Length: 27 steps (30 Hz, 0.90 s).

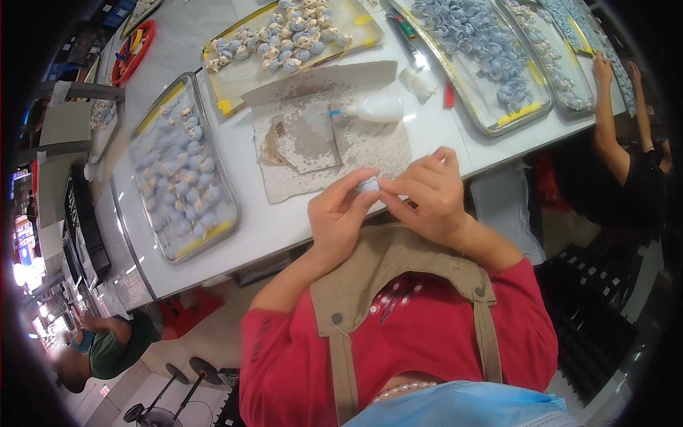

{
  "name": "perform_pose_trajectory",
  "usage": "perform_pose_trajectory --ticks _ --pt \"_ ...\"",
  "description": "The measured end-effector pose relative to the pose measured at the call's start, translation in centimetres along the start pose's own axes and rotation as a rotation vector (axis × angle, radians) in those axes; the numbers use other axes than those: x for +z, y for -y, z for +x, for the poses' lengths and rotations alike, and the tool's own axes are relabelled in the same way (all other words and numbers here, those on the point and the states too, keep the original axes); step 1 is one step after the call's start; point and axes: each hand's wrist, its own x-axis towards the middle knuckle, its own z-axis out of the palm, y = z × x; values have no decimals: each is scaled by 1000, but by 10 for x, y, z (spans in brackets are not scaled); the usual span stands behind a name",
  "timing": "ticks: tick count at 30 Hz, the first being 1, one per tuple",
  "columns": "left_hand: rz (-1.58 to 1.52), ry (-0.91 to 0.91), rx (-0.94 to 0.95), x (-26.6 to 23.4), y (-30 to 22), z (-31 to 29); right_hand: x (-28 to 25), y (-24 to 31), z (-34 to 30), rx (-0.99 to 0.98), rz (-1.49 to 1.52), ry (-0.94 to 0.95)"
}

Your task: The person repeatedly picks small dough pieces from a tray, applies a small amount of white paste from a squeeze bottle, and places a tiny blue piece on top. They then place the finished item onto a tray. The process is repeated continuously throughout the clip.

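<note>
A small pale blue piece is held between the fingertips of both hands, just over the near edge of the table. My left hand pinches it from one side with thumb and index finger. From the other side, my right hand grips it with its thumb and fingertips, the other fingers curled. Much of the piece is hidden by the fingers. Beyond the hands lies a stained grey cardboard sheet. On it rests a white squeeze bottle, lying on its side with its blue tip pointing left.
At the left stands a metal-rimmed tray of blue and cream pieces. A similar tray is behind the cardboard. To the right, a long tray holds blue cup-shaped pieces. Another person's arm reaches in at far right.
</note>
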Motion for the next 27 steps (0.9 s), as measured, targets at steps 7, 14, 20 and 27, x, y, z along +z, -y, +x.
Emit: perform_pose_trajectory --ticks 7,14,20,27 --pt "84 -9 66 0 1 4 -3 -9 2 83 162 67" --pt "-248 108 43 5 -7 5 0 -23 0 509 996 350" --pt "-267 147 -136 0 -4 -1 8 -17 -7 705 1395 464" --pt "-28 203 38 -5 -7 -7 4 -3 -9 631 1240 426"
